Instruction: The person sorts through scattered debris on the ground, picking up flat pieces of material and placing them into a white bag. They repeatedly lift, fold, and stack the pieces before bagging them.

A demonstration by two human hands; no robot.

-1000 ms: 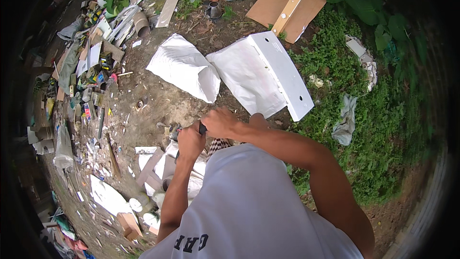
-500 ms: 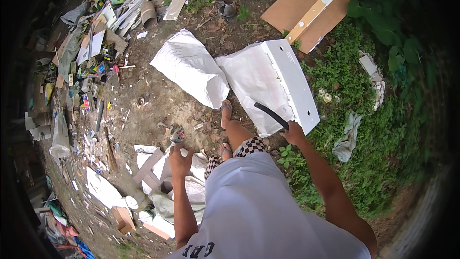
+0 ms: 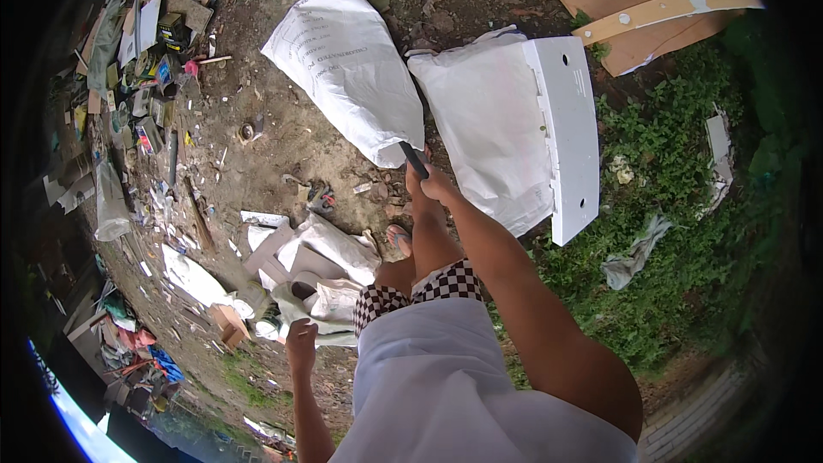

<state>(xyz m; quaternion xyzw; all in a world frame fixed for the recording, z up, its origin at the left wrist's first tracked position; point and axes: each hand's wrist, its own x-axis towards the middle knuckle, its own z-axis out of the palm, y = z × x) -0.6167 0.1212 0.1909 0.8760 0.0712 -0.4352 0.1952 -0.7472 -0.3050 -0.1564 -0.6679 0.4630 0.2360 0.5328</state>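
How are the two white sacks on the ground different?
The left sack shows dark printing; the right sack shows none. The right sack has a white panel along its right side; the left sack doesn't. The black stick in the right hand points at the left sack, not the right sack. Both are white and rest on the ground.

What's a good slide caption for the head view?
Right hand holds a black rod at the near end of a white sack; left hand off to the side.
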